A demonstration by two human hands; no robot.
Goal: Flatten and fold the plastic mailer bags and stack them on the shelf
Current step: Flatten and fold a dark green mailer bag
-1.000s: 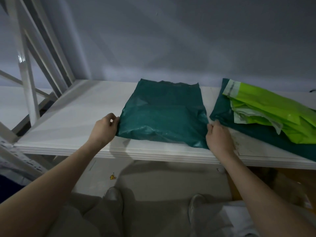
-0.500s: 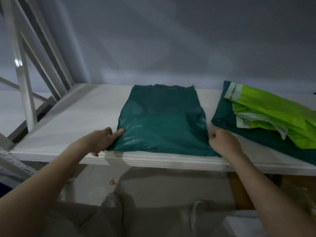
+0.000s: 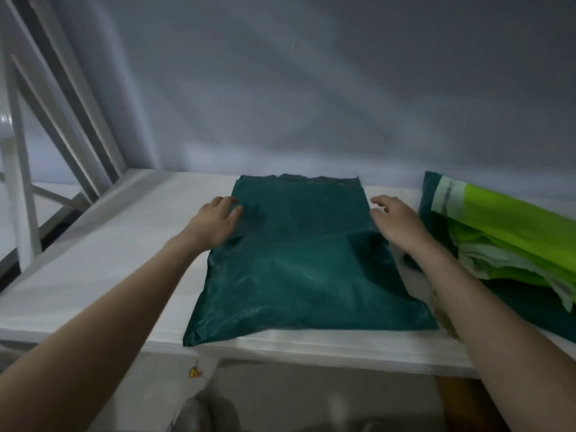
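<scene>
A dark green plastic mailer bag [image 3: 299, 260] lies spread on the white shelf [image 3: 103, 260], its near left corner hanging slightly over the front edge. My left hand [image 3: 215, 222] rests with straight fingers on the bag's far left edge. My right hand [image 3: 396, 219] is at the bag's far right edge, fingers loosely spread, touching or just above the plastic. Neither hand holds anything.
At the right end of the shelf lies a pile of lime green mailer bags [image 3: 511, 232] on top of another dark green bag [image 3: 530, 307]. White frame bars [image 3: 18, 182] rise at the left. A grey wall stands behind the shelf. The floor shows below.
Both hands left the bag's near corners and moved forward to its far side edges. The bag now lies nearer the front edge, and the view moved closer.
</scene>
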